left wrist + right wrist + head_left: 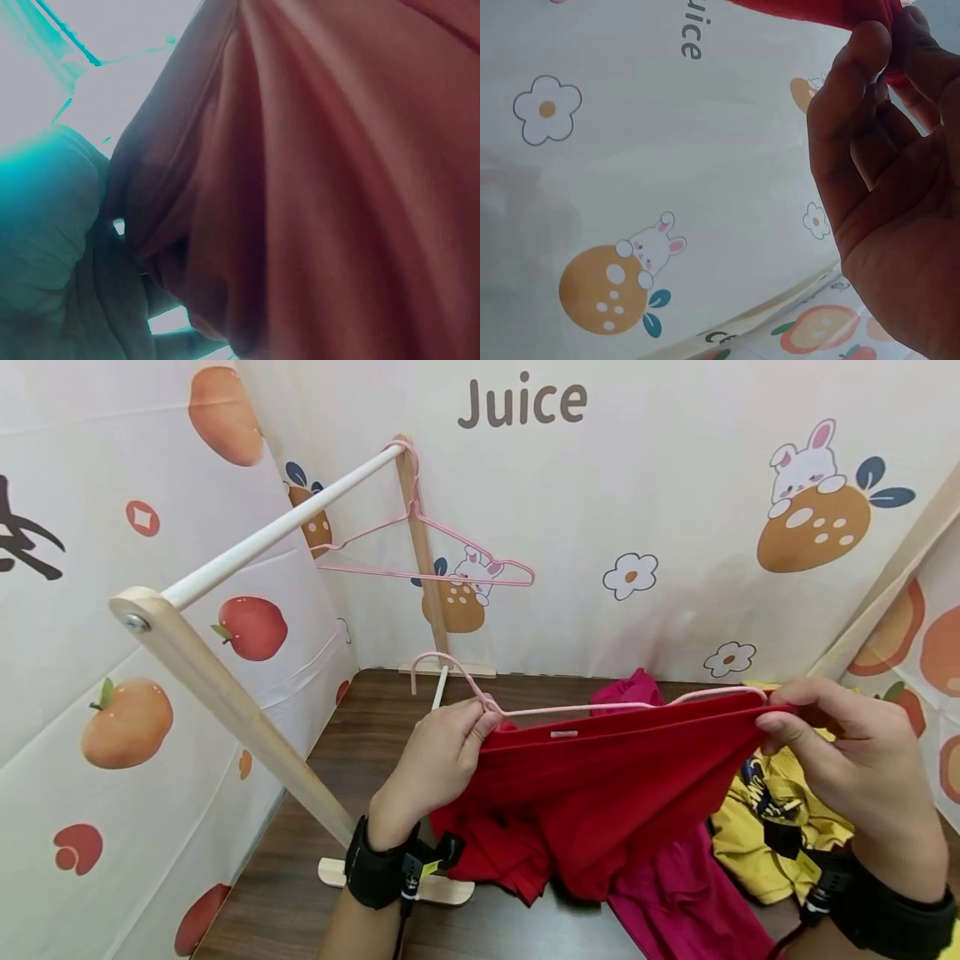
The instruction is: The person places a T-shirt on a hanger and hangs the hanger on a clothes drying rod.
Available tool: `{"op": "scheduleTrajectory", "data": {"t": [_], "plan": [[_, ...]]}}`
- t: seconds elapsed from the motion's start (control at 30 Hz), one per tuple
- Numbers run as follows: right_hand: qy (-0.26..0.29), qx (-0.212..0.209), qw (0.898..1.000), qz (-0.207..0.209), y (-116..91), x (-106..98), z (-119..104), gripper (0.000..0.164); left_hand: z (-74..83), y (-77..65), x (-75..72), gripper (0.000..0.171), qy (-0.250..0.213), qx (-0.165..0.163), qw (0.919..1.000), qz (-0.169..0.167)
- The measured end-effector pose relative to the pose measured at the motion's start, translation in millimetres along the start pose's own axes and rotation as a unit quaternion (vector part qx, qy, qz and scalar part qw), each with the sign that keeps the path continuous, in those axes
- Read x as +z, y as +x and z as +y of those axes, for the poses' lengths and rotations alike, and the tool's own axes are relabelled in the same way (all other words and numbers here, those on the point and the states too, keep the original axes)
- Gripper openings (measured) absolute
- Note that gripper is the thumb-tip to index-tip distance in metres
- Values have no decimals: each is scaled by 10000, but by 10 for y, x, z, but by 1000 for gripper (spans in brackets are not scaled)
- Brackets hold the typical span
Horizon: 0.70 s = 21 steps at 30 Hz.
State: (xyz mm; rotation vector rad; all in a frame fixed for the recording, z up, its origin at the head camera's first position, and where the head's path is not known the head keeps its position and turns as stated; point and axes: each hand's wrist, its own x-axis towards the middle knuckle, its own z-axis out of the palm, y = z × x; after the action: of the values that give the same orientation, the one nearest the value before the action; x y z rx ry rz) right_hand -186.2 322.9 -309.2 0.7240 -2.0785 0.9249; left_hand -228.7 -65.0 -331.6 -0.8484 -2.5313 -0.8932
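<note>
My left hand (438, 756) pinches the top edge of a red garment (615, 793), right by the neck of a pink hanger (573, 708). The hanger's hook points up and to the left, and its far end lies inside the garment's right corner. There my right hand (855, 752) pinches the cloth between thumb and fingers. The edge is stretched between both hands, with a small white tag on it, and the rest hangs in folds. In the left wrist view the red cloth (337, 187) fills most of the picture. The right wrist view has my right fingertips gripping a red corner (817, 9).
On the left stands a wooden rack with a white rail (281, 527); another pink hanger (427, 575) hangs at its far end. A magenta garment (686, 893) and a yellow garment (795, 793) lie on the dark wooden table (277, 877). Printed curtains (675, 460) enclose the space.
</note>
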Motion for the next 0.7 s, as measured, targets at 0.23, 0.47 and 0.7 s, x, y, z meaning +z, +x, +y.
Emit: {"op": "scheduleTrajectory", "data": {"t": [0.23, 0.47, 0.7], "plan": [[-371, 207, 9991, -76, -36, -94, 22, 28, 46, -23, -39, 20, -385, -27, 9963, -771], [-837, 233, 9962, 32, -18, -47, 69, 21, 77, -40, -83, 21, -474, 348, 9950, -811], [-667, 140, 9975, -166, 42, 43, 26, 37, 138, -48, -53, 24, -48, 386, 9914, -1246]]}}
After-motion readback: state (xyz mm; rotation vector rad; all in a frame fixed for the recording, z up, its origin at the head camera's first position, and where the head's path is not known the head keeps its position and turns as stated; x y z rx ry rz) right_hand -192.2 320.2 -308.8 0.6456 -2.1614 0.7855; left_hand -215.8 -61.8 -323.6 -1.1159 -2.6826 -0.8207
